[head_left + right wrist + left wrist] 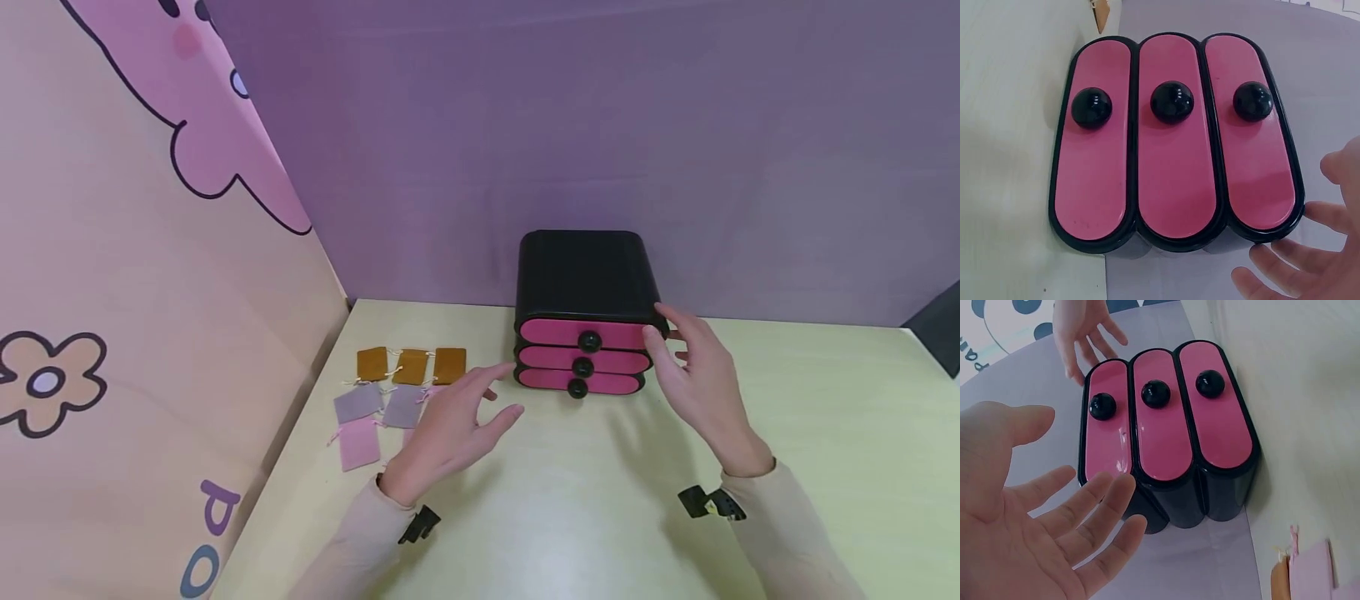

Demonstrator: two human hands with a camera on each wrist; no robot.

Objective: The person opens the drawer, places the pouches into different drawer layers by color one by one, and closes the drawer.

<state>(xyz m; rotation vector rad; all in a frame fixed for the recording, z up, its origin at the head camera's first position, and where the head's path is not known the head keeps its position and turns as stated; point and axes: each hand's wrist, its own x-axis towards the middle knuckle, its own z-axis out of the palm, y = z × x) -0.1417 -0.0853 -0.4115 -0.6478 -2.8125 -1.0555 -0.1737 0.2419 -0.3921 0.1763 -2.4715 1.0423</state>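
Note:
A small black drawer cabinet (585, 271) stands against the back of the table, its three pink drawer fronts (1163, 434) stacked one above another. Each front carries a round black knob (1172, 102), and all the drawers are closed. On the cabinet's right side is my right hand (701, 379), fingertips right at the upper edge and thumb by the top drawer's end. My left hand (457, 425) hovers off the left side, fingers spread and extended toward the lower drawers, nothing in its palm. Both hands hold nothing.
Left of the cabinet lie several flat drawstring pouches: brown ones (450, 367) in the back row, grey ones (358, 403) ahead of them, pink ones (359, 443) in front. My left hand hides part of them. A purple backdrop (585, 125) rises directly behind the table.

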